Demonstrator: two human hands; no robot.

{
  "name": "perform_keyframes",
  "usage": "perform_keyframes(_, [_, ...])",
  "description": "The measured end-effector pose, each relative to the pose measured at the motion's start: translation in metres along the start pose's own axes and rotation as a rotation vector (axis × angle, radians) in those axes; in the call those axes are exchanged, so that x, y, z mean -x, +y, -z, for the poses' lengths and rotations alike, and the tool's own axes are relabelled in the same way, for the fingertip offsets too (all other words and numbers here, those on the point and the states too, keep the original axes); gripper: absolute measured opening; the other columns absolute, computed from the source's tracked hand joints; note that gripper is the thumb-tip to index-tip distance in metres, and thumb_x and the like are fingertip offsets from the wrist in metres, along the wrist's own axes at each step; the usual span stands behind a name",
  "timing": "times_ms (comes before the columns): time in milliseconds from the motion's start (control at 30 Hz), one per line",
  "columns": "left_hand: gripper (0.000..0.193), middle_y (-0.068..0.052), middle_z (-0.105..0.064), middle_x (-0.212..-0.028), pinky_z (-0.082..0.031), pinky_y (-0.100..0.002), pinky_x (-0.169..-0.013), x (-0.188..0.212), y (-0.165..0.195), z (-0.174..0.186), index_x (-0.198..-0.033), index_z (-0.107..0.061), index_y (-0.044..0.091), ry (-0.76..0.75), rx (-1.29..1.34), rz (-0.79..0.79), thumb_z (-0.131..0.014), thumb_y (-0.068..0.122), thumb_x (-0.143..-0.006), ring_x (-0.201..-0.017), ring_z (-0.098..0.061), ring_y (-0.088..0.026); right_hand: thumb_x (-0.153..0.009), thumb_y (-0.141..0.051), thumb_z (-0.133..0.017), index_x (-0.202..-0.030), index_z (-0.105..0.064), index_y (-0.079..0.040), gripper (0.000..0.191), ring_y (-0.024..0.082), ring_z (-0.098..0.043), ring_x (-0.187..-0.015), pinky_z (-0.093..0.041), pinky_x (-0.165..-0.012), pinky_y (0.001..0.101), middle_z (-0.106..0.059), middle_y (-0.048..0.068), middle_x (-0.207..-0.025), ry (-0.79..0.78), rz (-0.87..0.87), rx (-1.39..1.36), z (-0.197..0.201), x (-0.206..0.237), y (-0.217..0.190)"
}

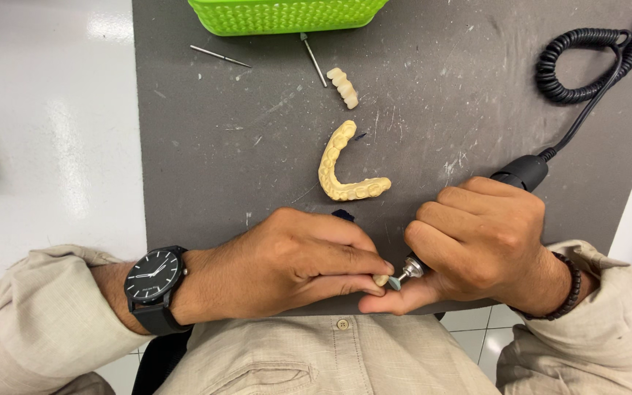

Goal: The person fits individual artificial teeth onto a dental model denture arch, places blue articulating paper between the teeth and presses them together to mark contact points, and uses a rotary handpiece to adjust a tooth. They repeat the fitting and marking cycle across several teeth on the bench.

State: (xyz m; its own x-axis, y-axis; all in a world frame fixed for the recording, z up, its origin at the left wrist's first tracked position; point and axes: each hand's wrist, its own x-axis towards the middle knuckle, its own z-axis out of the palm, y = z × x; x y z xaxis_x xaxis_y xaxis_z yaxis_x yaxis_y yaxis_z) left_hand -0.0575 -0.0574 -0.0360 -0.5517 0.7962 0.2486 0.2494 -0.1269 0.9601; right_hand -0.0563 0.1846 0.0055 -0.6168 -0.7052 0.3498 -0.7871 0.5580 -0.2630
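While my left hand (287,263) pinches a small tooth piece (380,280) at the mat's (206,146) near edge, my right hand (477,241) grips the rotary handpiece (524,172) against it.

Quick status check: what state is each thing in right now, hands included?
Left hand: pinching a small tooth piece.
Right hand: gripping the rotary tool, tip at the piece.
Arch-shaped cast: lying loose on the mat.
Short tooth row: lying loose.
Two burs: lying loose.
Green basket: contents hidden.
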Motion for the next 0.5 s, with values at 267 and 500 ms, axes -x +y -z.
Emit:
perform_keyframes(267, [0.024,-0.007,-0.073,-0.107,-0.063,-0.025,-0.076,0.0007,-0.0007,-0.0016,-0.119,-0.072,0.004,0.0,0.021,0.026,-0.073,0.016,-0.098,-0.09,-0.075,-0.016,-0.074,-0.081,-0.076,-0.05,-0.035,-0.014,0.082,0.015,-0.035,-0.039,-0.03,-0.038,0.03,-0.03,-0.002,-0.047,-0.025,-0.003,-0.014,-0.0005,0.0005,-0.0005])
perform_keyframes(500, [0.024,-0.007,-0.073,-0.107,-0.064,-0.024,-0.076,0.0012,-0.0013,-0.0022,-0.119,-0.072,0.004,0.007,0.023,0.029,-0.073,0.016,-0.098,-0.09,-0.075,-0.015,-0.072,-0.078,-0.073,-0.05,-0.036,-0.014,0.078,0.015,-0.035,-0.039,-0.03,-0.038,0.0305,-0.029,-0.001,-0.047,-0.031,0.002,-0.009,-0.0005,0.0004,-0.0003])
